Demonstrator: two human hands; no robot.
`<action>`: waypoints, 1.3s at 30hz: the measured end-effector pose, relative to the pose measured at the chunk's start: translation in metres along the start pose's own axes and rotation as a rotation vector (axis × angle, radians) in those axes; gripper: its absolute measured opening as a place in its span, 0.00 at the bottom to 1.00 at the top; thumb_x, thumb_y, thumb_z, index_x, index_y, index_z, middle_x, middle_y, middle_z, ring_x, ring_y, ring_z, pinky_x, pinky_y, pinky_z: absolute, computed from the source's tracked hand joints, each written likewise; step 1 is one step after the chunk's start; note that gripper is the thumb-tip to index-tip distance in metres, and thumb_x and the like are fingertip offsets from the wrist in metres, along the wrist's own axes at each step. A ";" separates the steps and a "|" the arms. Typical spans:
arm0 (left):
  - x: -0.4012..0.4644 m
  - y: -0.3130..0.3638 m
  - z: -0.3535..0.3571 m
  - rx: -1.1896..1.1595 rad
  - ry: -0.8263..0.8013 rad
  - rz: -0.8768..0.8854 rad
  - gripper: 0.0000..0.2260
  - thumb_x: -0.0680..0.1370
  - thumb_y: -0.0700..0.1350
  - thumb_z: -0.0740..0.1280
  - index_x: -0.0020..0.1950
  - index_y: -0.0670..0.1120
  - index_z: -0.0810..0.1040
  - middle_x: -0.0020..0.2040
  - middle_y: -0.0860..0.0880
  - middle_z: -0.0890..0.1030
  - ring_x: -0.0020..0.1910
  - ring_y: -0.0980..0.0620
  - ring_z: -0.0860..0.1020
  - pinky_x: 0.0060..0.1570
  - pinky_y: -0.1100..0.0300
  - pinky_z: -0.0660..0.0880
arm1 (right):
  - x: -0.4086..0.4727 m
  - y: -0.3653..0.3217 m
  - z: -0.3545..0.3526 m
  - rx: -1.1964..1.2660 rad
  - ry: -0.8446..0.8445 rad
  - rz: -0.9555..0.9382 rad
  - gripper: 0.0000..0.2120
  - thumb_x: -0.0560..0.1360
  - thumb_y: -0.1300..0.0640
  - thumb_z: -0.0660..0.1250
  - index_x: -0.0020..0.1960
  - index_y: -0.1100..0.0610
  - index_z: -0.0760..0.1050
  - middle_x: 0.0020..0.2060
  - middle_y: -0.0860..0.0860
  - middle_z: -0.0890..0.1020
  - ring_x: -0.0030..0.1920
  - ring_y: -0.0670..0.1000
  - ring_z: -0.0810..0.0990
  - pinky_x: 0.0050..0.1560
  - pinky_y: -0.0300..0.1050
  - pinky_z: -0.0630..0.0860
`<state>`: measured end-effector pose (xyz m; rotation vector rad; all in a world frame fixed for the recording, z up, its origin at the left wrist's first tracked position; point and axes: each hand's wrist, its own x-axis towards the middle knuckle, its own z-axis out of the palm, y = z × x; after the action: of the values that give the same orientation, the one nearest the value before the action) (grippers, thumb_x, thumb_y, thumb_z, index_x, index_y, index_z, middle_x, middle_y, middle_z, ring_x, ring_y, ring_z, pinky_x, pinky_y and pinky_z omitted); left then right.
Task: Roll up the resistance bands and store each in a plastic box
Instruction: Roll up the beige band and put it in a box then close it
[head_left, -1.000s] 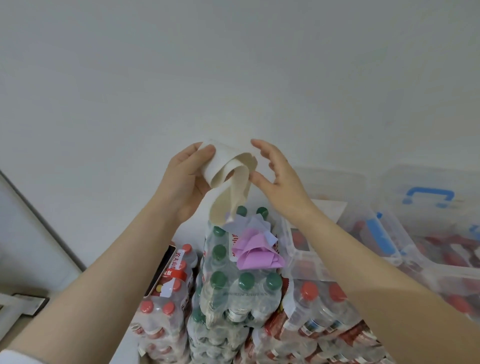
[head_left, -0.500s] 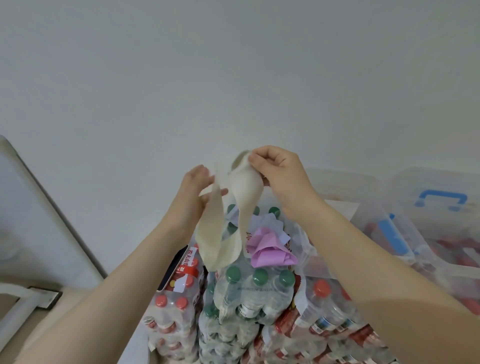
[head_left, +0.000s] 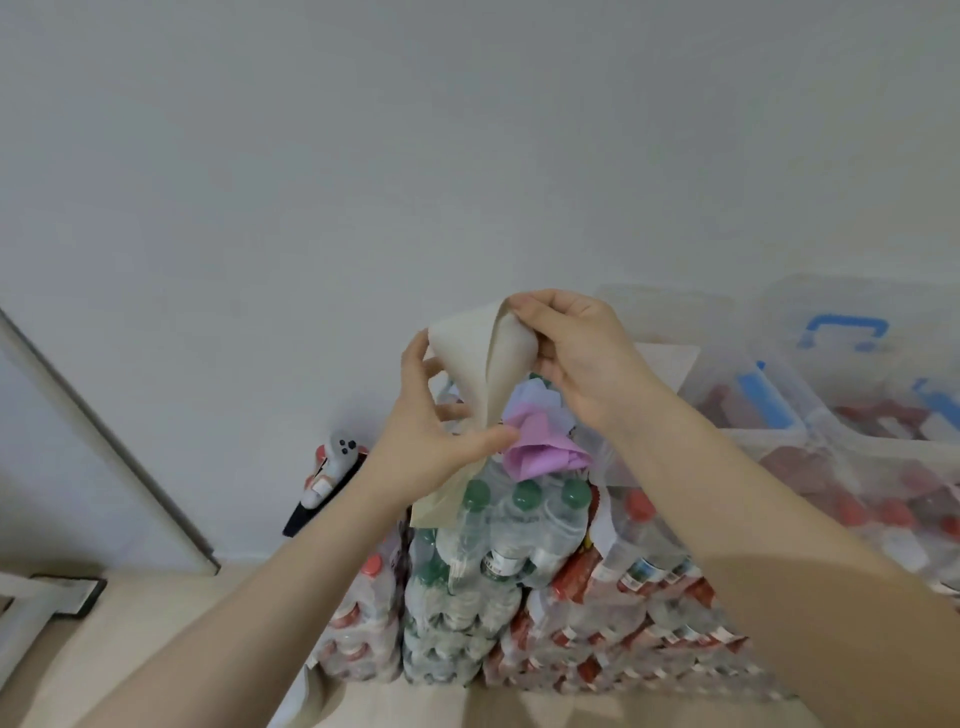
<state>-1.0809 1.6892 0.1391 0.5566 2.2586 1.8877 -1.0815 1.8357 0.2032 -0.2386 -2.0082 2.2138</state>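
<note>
A cream resistance band (head_left: 480, 358) hangs in the air between both hands, in front of a white wall. My right hand (head_left: 576, 358) pinches its folded top end. My left hand (head_left: 431, 431) grips the band lower down, thumb across it, and the loose tail (head_left: 434, 504) drops below over the bottle packs. A pink band (head_left: 535, 447) and a pale lilac band (head_left: 535, 402) lie crumpled on top of the green-capped bottles. Clear plastic boxes (head_left: 737, 395) with blue handles stand at the right.
Shrink-wrapped packs of water bottles (head_left: 498, 561) with green and red caps are stacked below the hands. A white and black device (head_left: 332, 467) leans against the wall on the left pack. A slanted board (head_left: 104, 441) and the pale floor (head_left: 130, 649) are at left.
The band has been stretched out longer between the hands. My left hand slid down along it while my right hand kept the top end. The view tilted down, showing more floor.
</note>
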 end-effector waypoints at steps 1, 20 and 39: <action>-0.005 0.001 0.005 0.067 0.049 0.019 0.41 0.67 0.45 0.75 0.70 0.57 0.51 0.63 0.60 0.65 0.47 0.62 0.78 0.39 0.73 0.75 | -0.003 0.001 0.000 0.029 0.015 0.004 0.07 0.75 0.61 0.64 0.39 0.56 0.77 0.34 0.51 0.80 0.35 0.49 0.77 0.38 0.41 0.76; -0.013 0.021 -0.002 -0.424 -0.155 -0.250 0.17 0.79 0.48 0.58 0.33 0.47 0.78 0.24 0.52 0.73 0.23 0.55 0.69 0.26 0.66 0.68 | -0.050 0.010 -0.069 0.260 -0.082 0.127 0.10 0.76 0.64 0.60 0.41 0.57 0.78 0.27 0.48 0.80 0.26 0.44 0.77 0.29 0.35 0.76; -0.057 0.049 0.149 -0.132 -0.204 0.121 0.09 0.74 0.49 0.65 0.54 0.52 0.74 0.48 0.53 0.80 0.47 0.58 0.79 0.45 0.65 0.77 | -0.124 0.002 -0.164 -0.033 -0.091 -0.050 0.11 0.73 0.70 0.64 0.47 0.56 0.78 0.37 0.49 0.83 0.39 0.45 0.82 0.44 0.37 0.80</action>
<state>-0.9681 1.8113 0.1498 0.8402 1.9989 1.9183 -0.9251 1.9690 0.1882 -0.0919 -2.0747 2.2002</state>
